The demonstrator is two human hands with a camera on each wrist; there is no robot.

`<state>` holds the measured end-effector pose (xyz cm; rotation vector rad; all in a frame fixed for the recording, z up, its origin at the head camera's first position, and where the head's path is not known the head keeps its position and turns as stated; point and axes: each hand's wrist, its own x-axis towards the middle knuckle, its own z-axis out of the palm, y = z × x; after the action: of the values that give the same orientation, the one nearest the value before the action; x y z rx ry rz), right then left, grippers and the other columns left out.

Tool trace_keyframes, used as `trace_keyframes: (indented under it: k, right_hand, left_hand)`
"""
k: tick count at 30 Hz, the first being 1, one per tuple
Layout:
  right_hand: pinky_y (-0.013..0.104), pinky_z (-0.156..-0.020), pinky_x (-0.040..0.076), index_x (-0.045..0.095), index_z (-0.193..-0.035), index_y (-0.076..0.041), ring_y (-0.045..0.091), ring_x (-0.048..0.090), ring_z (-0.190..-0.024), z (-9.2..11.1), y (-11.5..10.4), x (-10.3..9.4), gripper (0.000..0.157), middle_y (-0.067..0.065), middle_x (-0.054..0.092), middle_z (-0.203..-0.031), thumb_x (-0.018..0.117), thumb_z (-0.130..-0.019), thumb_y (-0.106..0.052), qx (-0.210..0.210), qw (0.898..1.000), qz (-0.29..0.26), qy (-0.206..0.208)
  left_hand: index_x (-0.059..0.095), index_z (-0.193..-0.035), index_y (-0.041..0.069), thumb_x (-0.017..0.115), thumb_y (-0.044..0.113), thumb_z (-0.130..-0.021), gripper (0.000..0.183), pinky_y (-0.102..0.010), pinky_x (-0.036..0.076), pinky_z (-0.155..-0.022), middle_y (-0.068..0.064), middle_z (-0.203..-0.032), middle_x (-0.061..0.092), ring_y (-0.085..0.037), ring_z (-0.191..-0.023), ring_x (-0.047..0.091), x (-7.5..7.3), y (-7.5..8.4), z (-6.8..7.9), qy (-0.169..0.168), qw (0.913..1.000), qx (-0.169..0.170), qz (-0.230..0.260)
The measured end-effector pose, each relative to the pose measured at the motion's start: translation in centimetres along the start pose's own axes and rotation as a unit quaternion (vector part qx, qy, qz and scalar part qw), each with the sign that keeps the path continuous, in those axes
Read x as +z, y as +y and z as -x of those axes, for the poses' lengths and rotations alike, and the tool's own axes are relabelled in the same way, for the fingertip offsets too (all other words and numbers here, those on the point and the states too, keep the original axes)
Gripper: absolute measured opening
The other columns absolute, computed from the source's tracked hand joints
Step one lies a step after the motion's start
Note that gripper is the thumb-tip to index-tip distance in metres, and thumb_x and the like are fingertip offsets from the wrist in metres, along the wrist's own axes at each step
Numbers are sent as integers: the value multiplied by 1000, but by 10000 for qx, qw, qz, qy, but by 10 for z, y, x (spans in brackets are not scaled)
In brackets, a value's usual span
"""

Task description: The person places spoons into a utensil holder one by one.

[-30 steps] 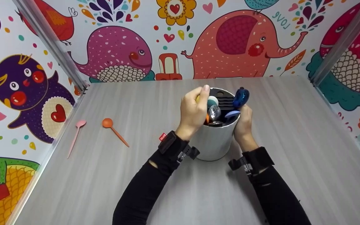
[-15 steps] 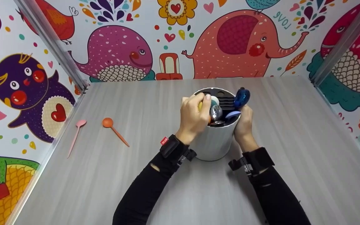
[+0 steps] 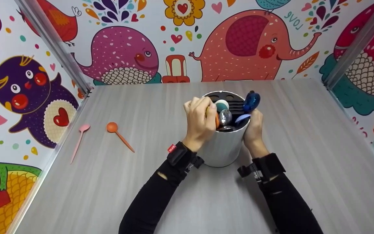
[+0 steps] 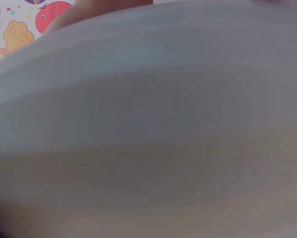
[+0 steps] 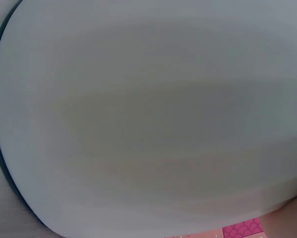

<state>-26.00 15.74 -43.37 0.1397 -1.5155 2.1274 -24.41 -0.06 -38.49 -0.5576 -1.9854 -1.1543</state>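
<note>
A white cylindrical utensil holder [image 3: 221, 149] with a black slotted insert stands upright on the table. My left hand [image 3: 200, 120] is at its left rim with fingers curled, pinching a mostly hidden yellow utensil [image 3: 207, 111]. My right hand [image 3: 254, 131] grips the holder's right side, its fingertips out of sight. Inside are a metal spoon [image 3: 225, 117], a teal-and-white piece [image 3: 221, 106], an orange piece [image 3: 217, 120], a light-blue utensil [image 3: 243, 118] and a shiny dark-blue one [image 3: 251, 101]. The holder's wall [image 4: 148, 114] fills the left wrist view, and its pale side [image 5: 148, 119] fills the right.
On the left of the grey table [image 3: 161, 110] lie a pink spoon [image 3: 80, 139] and an orange spoon [image 3: 118, 135], apart from each other. Printed panels [image 3: 180, 42] border the table at the back and both sides.
My left hand has sunk slightly at the rim; its thumb, upright before, is now lower and more bent. The yellow piece sits lower too. My right hand and the holder have barely moved.
</note>
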Motion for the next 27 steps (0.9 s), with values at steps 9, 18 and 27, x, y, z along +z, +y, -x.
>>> trace_keyframes:
  k: [9, 18, 27]
  right_hand:
    - [27, -76, 49, 71, -82, -7, 12, 61, -77, 0, 0, 0, 40, 1, 68, -80, 35, -99, -13, -34, 10000, -17, 0]
    - [27, -77, 49, 72, -84, -7, 12, 62, -78, 0, 1, -1, 39, 1, 69, -81, 36, -99, -13, -80, 9999, -152, -6]
    - [27, -79, 49, 72, -84, -8, 12, 62, -79, -1, 1, -1, 39, 2, 69, -82, 36, -99, -13, -75, 9999, -103, 3]
  left_hand:
    - [52, -70, 9, 41, 25, -93, 30, -45, 33, -84, -3, -64, 50, -22, -74, 46, 0, -2, 2, 81, 9999, 16, 125]
    - [55, -72, 8, 46, 27, -91, 28, -44, 34, -84, -3, -65, 53, -22, -74, 47, -4, -3, 5, 111, 9991, 16, 409]
    - [59, -78, 6, 50, 25, -91, 25, -40, 36, -76, -4, -72, 56, -23, -75, 48, -14, -6, 6, 179, 9984, 270, 455]
